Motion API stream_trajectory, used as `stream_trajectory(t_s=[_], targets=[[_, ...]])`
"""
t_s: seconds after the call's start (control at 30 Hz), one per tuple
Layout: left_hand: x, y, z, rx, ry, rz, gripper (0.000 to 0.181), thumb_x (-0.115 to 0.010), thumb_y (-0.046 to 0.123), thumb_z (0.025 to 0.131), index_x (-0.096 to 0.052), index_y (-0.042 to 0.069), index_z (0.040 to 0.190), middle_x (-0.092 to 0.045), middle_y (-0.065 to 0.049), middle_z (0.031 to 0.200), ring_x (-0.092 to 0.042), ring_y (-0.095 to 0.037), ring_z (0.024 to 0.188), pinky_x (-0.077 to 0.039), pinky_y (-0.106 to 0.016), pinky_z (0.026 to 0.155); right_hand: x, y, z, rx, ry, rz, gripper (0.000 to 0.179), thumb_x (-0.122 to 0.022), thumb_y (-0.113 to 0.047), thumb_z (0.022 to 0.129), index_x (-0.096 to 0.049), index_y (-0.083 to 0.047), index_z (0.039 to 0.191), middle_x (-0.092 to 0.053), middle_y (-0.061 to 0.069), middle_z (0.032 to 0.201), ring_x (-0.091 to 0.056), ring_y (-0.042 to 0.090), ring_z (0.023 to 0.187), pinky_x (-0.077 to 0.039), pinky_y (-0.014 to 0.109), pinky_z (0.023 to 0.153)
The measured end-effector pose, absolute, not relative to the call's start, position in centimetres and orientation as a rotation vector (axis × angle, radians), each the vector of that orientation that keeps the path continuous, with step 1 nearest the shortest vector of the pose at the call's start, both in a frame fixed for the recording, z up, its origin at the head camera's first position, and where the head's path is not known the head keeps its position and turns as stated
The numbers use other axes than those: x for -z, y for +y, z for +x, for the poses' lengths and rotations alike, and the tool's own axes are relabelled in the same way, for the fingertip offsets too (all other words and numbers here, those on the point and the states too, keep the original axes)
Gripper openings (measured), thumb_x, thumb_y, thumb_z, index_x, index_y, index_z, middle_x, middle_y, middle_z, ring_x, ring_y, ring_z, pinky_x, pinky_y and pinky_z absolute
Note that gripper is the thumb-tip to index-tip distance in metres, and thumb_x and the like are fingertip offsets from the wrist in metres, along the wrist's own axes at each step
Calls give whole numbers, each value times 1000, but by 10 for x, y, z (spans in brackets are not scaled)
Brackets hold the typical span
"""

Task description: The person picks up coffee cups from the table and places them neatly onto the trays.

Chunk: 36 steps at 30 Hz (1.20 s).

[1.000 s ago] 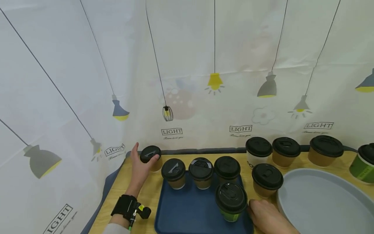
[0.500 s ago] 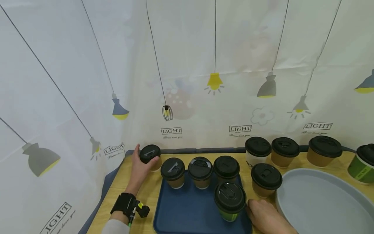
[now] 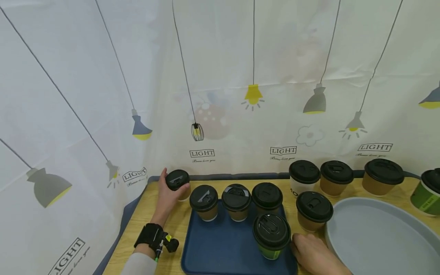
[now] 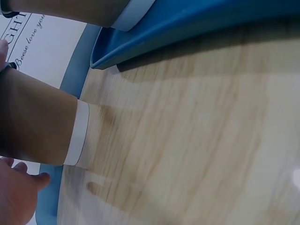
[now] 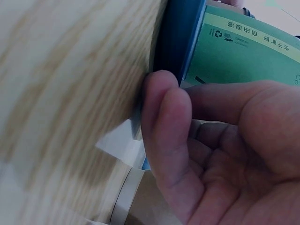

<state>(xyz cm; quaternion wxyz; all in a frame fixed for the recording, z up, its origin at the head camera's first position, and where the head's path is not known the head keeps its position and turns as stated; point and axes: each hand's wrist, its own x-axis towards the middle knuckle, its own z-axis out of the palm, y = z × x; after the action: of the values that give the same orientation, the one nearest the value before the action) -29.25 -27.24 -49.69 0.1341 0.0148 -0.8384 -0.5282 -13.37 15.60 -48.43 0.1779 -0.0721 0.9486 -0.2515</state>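
At the far left of the table, my left hand (image 3: 167,199) grips a brown paper coffee cup (image 3: 177,180) with a black lid, thumb on one side and fingers on the other. The left wrist view shows its white base close to the wood. My right hand (image 3: 314,253) holds the right edge of the blue tray (image 3: 220,246), its fingers curled at the rim. On that tray stand a green lidded cup (image 3: 270,238), near the right hand, and a row of brown cups (image 3: 236,204) along the back.
Right of the tray, a brown lidded cup (image 3: 313,212) stands beside a round grey tray (image 3: 381,236). Several more lidded cups, including a white cup (image 3: 303,177) and another green cup (image 3: 427,194), line the back. A printed sheet (image 3: 227,114) hangs behind the table.
The left wrist and forearm have shifted slightly right, with the left hand still around its cup. The right hand and the tray stay in place.
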Motion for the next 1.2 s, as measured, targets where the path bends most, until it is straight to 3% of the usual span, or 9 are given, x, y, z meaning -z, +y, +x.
stream_trajectory(t_s=[0.53,0.9,1.0,1.2], targets=[[498,-269,-292,1616,-2370,126,100,-83,33,88,-21,8,162,-35,-25,156,-40,-39,142,-34,-52,116,491,160,-137,677,2703,-234,19,-62,-12,101,-63,-9,82,-53,4,67,-53,18,61,-45,38,56],[461,-270,-280,1681,-2272,24,100,-83,37,89,-20,12,163,-28,-20,161,-34,-38,147,-32,-56,116,509,168,-143,685,2704,-213,20,-62,-13,101,-63,-12,81,-53,3,67,-54,17,61,-46,38,56],[449,-271,-274,1711,-2249,-10,97,-82,32,90,-20,12,163,-29,-20,161,-33,-38,147,-30,-57,117,489,161,-137,699,2702,-220,20,-62,-12,101,-63,-11,81,-52,3,67,-54,18,62,-46,38,57],[432,-273,-260,1666,-2247,-63,92,-81,27,91,-23,14,162,-34,-16,159,-36,-34,146,-30,-55,117,487,158,-137,681,2683,-237,19,-61,-12,101,-63,-9,82,-52,3,67,-54,18,62,-46,37,58]])
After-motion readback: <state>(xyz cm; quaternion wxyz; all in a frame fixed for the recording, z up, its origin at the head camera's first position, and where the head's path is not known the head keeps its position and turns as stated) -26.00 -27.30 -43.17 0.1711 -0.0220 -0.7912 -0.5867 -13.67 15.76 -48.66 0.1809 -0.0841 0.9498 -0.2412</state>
